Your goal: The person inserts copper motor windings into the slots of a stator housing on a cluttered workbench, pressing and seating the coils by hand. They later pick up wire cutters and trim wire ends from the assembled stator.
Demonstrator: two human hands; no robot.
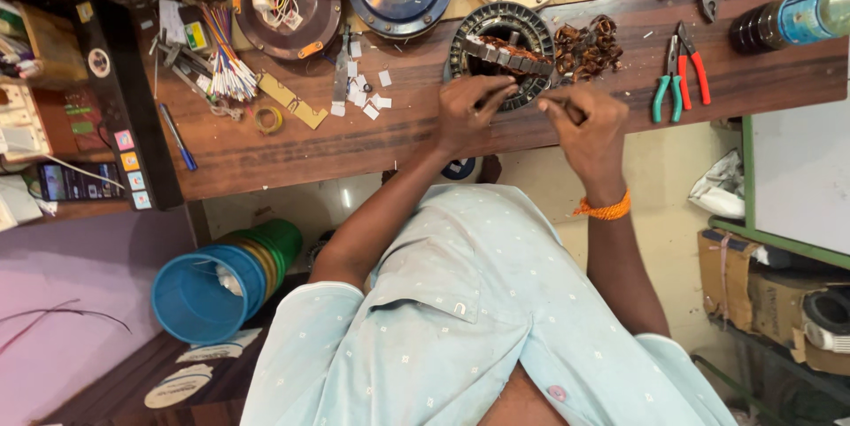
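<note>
The stator (501, 52), a dark ring of stacked metal plates with copper windings across its middle, lies just above the centre of the frame on your wooden surface (292, 147). Your left hand (472, 110) rests against its lower edge, fingers curled in a narrow pinch on the rim. Your right hand (588, 129) sits just beside it to the right, fingers closed tight around something thin; what it is cannot be made out. An orange thread band circles that wrist.

Right of the stator sits a tangled heap of pulled copper wire (588, 47), reddish and curly. Further right lie two pliers (682, 72), one with green handles, one with red. A dark bottle (786, 20) with a blue label lies on its side at the upper right.

To the upper left, round motor covers (292, 10) in brown, blue and cream line the top edge, and small white paper slips (367, 94) are scattered beside a bundle of coloured sleeves (226, 67). A blue pen (178, 138) lies near the surface's front edge.

The surface is dark brown planked wood, worn and cluttered. Below it at lower left stands a stack of nested plastic buckets (226, 280), blue outermost, tipped sideways. Cardboard boxes (761, 289) stand at the lower right on a pale floor.
</note>
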